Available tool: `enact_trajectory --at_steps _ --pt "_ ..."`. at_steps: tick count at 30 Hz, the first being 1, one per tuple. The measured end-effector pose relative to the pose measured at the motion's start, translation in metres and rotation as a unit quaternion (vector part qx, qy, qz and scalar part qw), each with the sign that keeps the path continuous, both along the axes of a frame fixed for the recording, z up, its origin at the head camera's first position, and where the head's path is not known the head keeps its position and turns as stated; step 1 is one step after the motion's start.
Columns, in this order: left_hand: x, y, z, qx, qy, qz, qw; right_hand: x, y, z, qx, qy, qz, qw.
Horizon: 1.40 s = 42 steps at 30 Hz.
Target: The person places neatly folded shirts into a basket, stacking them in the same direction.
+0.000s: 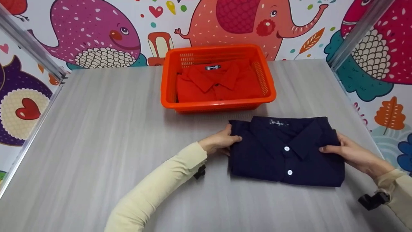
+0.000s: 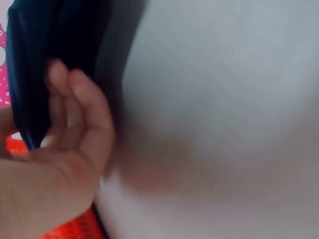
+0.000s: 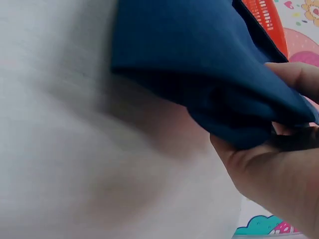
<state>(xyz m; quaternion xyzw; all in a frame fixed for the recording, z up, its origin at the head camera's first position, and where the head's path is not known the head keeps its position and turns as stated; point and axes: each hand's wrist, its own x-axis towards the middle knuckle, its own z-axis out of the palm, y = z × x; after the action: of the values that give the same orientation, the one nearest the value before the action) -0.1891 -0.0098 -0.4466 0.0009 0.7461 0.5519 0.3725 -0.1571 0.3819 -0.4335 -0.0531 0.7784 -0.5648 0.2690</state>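
A folded navy shirt [image 1: 264, 161] with a collar and white buttons is held by its two sides, just in front of the basket. My left hand [image 1: 222, 140] grips its left edge, thumb on top and fingers underneath. In the left wrist view the fingers [image 2: 92, 107] of that hand curl under the dark cloth [image 2: 32, 64]. At the opposite edge my right hand [image 1: 357, 154] pinches the shirt, thumb over the front. The right wrist view shows the shirt's side [image 3: 199, 55] raised over the table, its folded layers sagging between thumb and fingers.
An orange plastic basket [image 1: 219, 105] stands at the back of the pale table [image 1: 112, 129], against the wall. Inside it lies a folded red shirt [image 1: 222, 87], collar up. Cartoon-printed walls [image 1: 96, 32] and metal posts [image 1: 360, 35] border the table.
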Motion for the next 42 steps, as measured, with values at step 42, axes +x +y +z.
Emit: enact_trajectory --at_steps 42 --pt "0.020 -0.121 0.020 0.200 0.176 0.027 0.9635 0.002 -0.098 0.011 -0.057 0.161 0.017 0.9851"
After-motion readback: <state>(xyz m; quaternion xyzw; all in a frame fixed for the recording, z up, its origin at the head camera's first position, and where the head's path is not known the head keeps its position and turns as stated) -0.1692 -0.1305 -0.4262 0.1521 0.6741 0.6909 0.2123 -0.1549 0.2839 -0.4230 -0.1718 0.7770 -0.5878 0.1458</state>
